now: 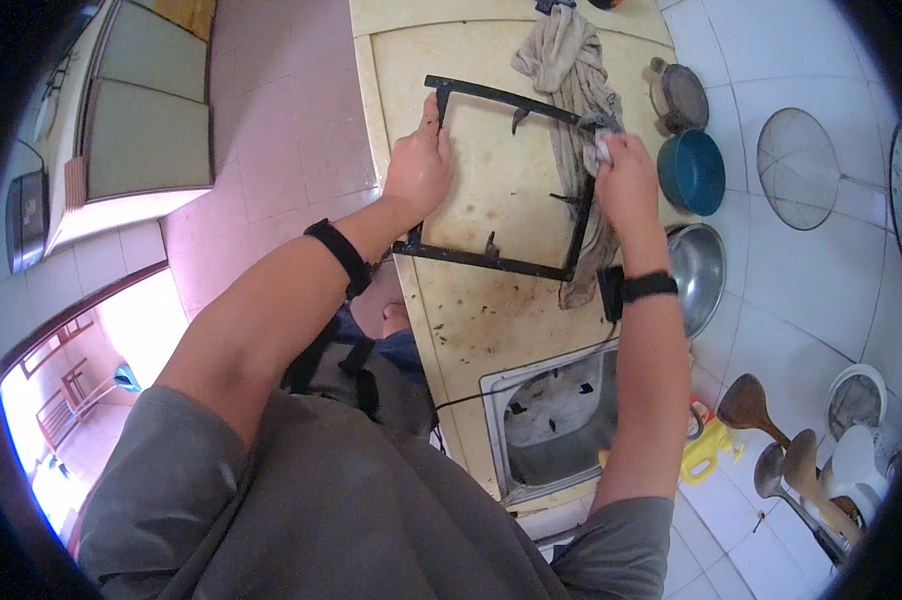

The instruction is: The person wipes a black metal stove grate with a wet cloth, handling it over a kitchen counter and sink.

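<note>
A black stove grate [506, 264], a square metal frame with short inward prongs, is held above the yellowish countertop [488, 307]. My left hand [421, 165] grips its left side bar, the index finger stretched along the metal. At the upper right corner, my right hand [625, 176] pinches a greyish-white wad, perhaps cloth or a scouring pad [599, 146], against the frame. Behind that corner a long, dirty grey cloth [567, 75] lies rumpled down the counter. My right fingers hide part of the grate's right bar.
Dark crumbs litter the counter near a steel sink [552, 442] holding black scraps. Along the tiled wall stand a teal bowl [691, 172], a metal bowl [697, 277] and a yellow bottle [702, 454]. A wire strainer [798, 169] and several ladles hang there. A black cable [488, 396] crosses the sink's edge.
</note>
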`<state>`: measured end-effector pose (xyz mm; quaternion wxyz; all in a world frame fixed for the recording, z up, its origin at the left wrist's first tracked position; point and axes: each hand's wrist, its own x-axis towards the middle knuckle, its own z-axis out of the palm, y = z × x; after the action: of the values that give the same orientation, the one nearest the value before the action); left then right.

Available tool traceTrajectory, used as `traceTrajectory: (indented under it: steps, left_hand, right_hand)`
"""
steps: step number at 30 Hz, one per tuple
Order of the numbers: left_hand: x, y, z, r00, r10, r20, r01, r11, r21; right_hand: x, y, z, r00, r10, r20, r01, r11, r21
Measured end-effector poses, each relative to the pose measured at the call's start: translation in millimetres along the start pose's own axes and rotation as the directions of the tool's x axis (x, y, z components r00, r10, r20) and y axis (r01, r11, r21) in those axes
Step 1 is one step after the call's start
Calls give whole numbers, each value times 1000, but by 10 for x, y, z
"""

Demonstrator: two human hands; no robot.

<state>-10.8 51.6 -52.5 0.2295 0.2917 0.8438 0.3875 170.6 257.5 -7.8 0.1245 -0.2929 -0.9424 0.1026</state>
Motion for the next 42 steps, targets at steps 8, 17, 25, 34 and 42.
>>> traceTrajectory:
  steps: [8, 17, 25, 34, 42]
  left_hand:
    - [-66, 1, -11, 997, -64, 41, 66, 997, -37]
    - [-59, 63, -33, 1000, 4, 18, -4, 1000, -12]
    - [-29, 5, 31, 996, 52, -79, -53, 999, -14]
    - [-29, 77, -30, 999, 19, -49, -16, 998, 68]
    - [-33, 72, -35, 1000, 9, -7, -9, 999, 48]
  right_hand:
    - [-1104, -103, -135, 971, 203, 127, -210, 977, 39]
    - [239, 50, -17, 993, 79, -86, -69, 991, 115]
    - [-116, -51, 73, 993, 94, -70, -100, 992, -82]
    - [-958, -396, -174, 984, 181, 0, -180, 980, 80]
    - [214, -81, 129, 980, 86, -180, -97, 994, -57]
